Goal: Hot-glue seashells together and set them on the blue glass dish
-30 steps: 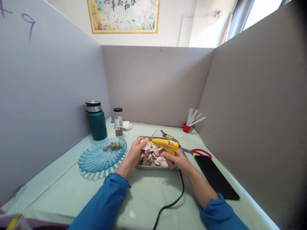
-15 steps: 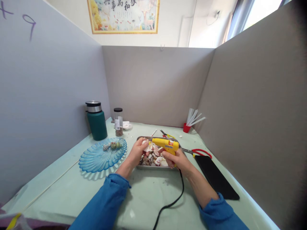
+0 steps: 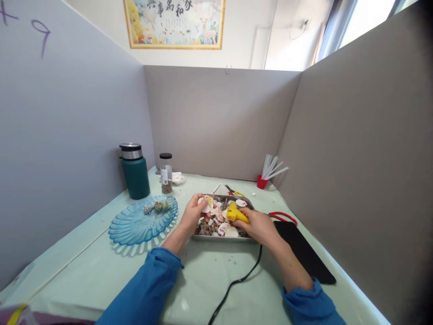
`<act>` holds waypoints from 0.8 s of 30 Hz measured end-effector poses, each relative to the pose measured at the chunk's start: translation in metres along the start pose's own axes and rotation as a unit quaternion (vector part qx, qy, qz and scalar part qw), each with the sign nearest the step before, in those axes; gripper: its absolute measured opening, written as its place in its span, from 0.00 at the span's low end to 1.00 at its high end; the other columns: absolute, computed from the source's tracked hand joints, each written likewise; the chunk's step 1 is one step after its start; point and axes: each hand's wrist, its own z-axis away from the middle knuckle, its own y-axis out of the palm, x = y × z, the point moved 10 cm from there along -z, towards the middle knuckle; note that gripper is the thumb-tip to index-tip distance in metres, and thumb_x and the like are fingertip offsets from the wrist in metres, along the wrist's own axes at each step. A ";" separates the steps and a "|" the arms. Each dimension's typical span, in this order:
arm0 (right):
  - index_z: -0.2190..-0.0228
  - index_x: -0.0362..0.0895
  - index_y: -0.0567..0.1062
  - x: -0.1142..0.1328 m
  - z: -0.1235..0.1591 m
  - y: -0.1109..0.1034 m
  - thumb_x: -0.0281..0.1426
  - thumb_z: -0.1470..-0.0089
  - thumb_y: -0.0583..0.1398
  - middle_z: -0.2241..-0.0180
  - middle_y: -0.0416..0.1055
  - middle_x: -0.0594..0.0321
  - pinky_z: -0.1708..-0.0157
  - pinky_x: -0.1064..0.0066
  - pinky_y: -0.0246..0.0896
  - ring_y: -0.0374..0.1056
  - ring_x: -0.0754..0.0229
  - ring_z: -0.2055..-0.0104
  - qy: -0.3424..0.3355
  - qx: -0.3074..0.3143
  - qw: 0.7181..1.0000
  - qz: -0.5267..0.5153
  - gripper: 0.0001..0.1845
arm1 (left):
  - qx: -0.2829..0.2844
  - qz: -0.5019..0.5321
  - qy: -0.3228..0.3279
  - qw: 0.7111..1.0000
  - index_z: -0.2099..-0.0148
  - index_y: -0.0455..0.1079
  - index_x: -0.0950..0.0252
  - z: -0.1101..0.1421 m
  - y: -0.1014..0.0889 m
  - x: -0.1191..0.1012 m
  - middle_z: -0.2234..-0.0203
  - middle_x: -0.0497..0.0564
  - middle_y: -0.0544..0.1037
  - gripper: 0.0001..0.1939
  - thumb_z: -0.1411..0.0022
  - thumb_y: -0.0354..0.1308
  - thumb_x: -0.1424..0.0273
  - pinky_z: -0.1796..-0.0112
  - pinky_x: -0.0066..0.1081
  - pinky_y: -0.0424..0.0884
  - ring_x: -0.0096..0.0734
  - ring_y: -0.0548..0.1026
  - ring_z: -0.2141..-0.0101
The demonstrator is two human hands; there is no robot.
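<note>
Table (image 3: 192,289), pale green cover: both arms reach forward over it from the near side, converging toward the middle. Left sleeve (image 3: 142,289) and right sleeve (image 3: 313,304), both blue, end well short of the wrists; forearms bare. Left forearm slants up and to the right; right forearm slants up and to the left, elbow outside the lower edge of view.

Metal tray (image 3: 223,239), filled with mixed shells, lies between the hands, the ribbed blue plate (image 3: 133,228) apart from it on the left.

Right hand (image 3: 260,225): over the tray's right part, back of the hand upward, fingers curled round the yellow glue gun (image 3: 236,214). Handle largely hidden by the hand; nozzle not discernible. Black cord (image 3: 237,281) runs on the table from below this hand toward the near edge.

Left hand (image 3: 192,214): at the tray's left end, wrist fairly straight, thumb and fingers pinching a white shell (image 3: 204,206) above the tray's contents. Shell and gun well apart.
</note>
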 end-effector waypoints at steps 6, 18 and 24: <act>0.66 0.45 0.76 0.068 0.016 -0.047 0.40 0.42 0.57 0.64 0.72 0.58 0.57 0.68 0.55 0.66 0.56 0.58 -0.152 -0.158 0.972 -0.085 0.13 | -0.003 -0.017 0.004 1.000 0.62 0.59 0.63 0.003 0.007 -0.002 0.75 0.45 0.73 0.16 0.47 0.59 0.59 0.84 0.23 0.63 0.23 0.68 0.83; 0.71 0.43 0.71 0.077 0.011 -0.022 0.29 0.44 0.55 0.70 0.71 0.61 0.67 0.71 0.55 0.66 0.60 0.69 -0.088 -0.223 0.954 -0.179 0.06 | 0.018 -0.054 0.016 0.998 0.62 0.59 0.63 0.006 0.016 0.005 0.82 0.40 0.67 0.17 0.46 0.58 0.57 0.85 0.22 0.62 0.23 0.66 0.84; 0.78 0.43 0.68 0.059 -0.001 -0.006 0.31 0.50 0.57 0.79 0.68 0.66 0.73 0.73 0.55 0.62 0.63 0.77 -0.016 -0.147 0.921 -0.361 0.08 | 0.014 -0.083 0.021 0.996 0.62 0.60 0.63 0.007 0.016 0.002 0.80 0.42 0.68 0.18 0.47 0.59 0.57 0.84 0.21 0.60 0.23 0.66 0.82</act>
